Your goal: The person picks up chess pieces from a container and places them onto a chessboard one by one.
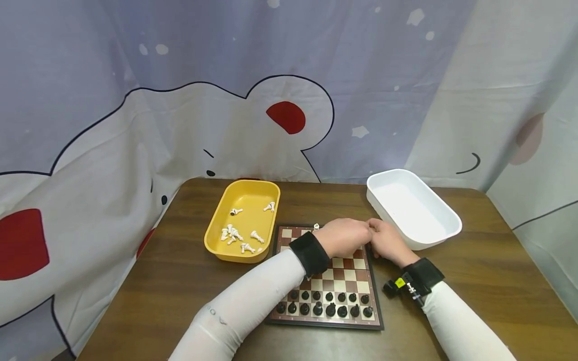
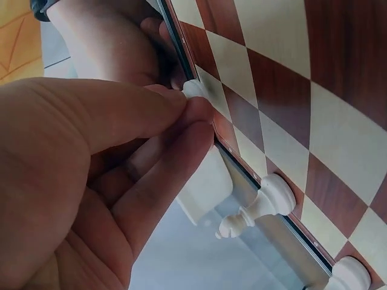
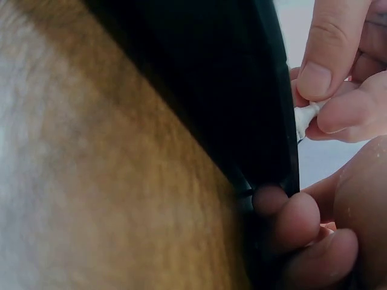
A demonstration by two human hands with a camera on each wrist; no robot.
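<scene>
Head view: wooden table [image 1: 158, 296], one, with a patterned curtain [image 1: 217, 115] behind its far side. Chessboard [image 1: 349, 276], brown and cream, dark-rimmed, at the near middle. Black chess pieces [image 1: 318, 309], set upright in two rows along its near side, partly overlapped by the left sleeve [image 1: 257, 296]. White piece at the far edge [image 1: 316, 227], just beside the left hand [image 1: 345, 236], which reaches across to the board's far right part. Right hand [image 1: 389, 241], at the far right corner, close against the left. Black wristbands [image 1: 310, 254], one per arm. Yellow tray [image 1: 248, 198], far left of the board, holding loose white pieces [image 1: 233, 232], several, lying on their sides. White tray [image 1: 408, 205], to the far right. Left wrist view: left thumb and fingertips pinched narrowly on a small white chess piece [image 2: 195, 89] at the board's edge; contact with a square cannot be told. Two further white pieces [image 2: 275, 196] stand along the same edge, apart from the fingers. Right wrist view: the pinched piece shows partly, beyond the dark rim; right fingertips [image 3: 302, 217] bent at that rim, whether gripping or merely touching cannot be told.
</scene>
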